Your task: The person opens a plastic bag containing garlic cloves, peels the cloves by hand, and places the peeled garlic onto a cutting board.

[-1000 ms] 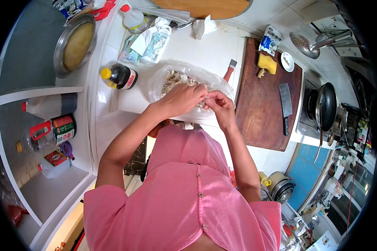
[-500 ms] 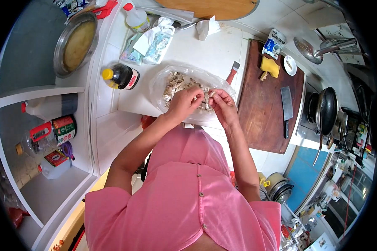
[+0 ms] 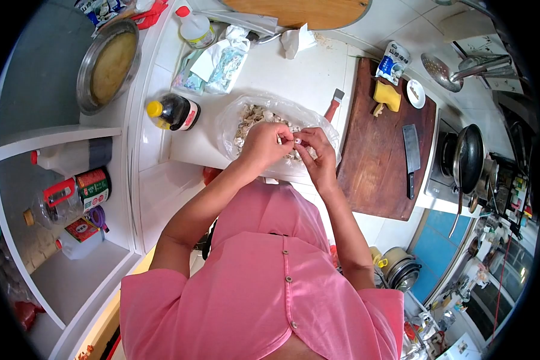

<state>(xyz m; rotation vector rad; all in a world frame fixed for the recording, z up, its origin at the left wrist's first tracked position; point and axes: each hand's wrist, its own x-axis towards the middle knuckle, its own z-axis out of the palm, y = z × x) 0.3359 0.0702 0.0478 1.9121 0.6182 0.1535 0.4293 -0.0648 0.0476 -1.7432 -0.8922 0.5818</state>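
A clear plastic bag lies open on the white counter, holding a heap of pale and brown pieces that look like mushrooms. Over the bag, my left hand is closed in a pinch, its fingertips close to those of my right hand. A small whitish piece sits between the fingertips of my right hand, which is also pinched. Whatever the left fingers grip is too small to make out.
Left of the bag lies a dark sauce bottle. A red-handled scraper lies right of it. Further right, a wooden cutting board bears a cleaver, yellow cloth-like item and small white dish.
Over the last second my hands parted slightly, then came back together above the bag. The whitish piece now shows at the right fingertips, beside the left ones.
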